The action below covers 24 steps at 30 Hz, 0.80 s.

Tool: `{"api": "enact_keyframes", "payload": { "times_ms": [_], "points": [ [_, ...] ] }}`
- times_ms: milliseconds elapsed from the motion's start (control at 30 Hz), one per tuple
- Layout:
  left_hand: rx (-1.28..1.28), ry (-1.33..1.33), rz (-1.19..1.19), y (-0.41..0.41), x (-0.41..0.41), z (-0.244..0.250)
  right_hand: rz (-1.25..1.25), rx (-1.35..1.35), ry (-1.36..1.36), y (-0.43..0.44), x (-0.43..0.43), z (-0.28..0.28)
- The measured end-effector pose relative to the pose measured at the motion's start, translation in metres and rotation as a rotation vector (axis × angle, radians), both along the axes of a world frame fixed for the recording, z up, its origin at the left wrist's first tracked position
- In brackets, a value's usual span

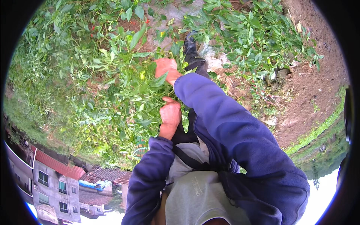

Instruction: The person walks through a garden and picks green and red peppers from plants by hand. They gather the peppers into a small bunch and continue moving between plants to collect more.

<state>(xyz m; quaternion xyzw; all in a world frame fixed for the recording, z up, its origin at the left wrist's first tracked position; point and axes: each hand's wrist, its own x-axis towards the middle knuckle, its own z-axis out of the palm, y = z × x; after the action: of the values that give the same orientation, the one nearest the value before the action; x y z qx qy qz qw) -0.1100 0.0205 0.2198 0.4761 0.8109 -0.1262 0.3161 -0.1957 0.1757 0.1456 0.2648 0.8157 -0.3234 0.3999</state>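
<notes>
Leafy pepper plants [121, 81] spread in front of me and to my left, with a few small red peppers [147, 21] among the leaves. My right hand [168, 69] reaches across into this foliage, its back towards me and its fingers curled in at the stems. Closer to my body, my left hand [170, 116] touches the same leaves, thumb side up. Leaves hide the fingertips of both hands, so what lies between them cannot be made out. One dark boot [195, 53] stands between the plants, just beyond my right hand.
More pepper plants [253, 36] grow to the right, beside a strip of bare soil [309, 92]. Pale plastic sheeting [215, 56] lies on the ground by the boot. A lattice-like object [140, 147], perhaps a basket, shows partly through leaves at my left. Houses [56, 185] stand in the distance.
</notes>
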Motion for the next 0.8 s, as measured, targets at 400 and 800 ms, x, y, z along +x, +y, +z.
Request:
{"api": "enact_keyframes", "payload": {
  "times_ms": [400, 800],
  "points": [
    [0.045, 0.011, 0.008, -0.002, -0.009, -0.01, -0.882, -0.513, -0.101, 0.04, 0.037, 0.017],
    [0.004, 0.069, -0.143, -0.003, -0.014, -0.011, -0.762, -0.738, -0.176, 0.047, 0.048, 0.046]
  ]
}}
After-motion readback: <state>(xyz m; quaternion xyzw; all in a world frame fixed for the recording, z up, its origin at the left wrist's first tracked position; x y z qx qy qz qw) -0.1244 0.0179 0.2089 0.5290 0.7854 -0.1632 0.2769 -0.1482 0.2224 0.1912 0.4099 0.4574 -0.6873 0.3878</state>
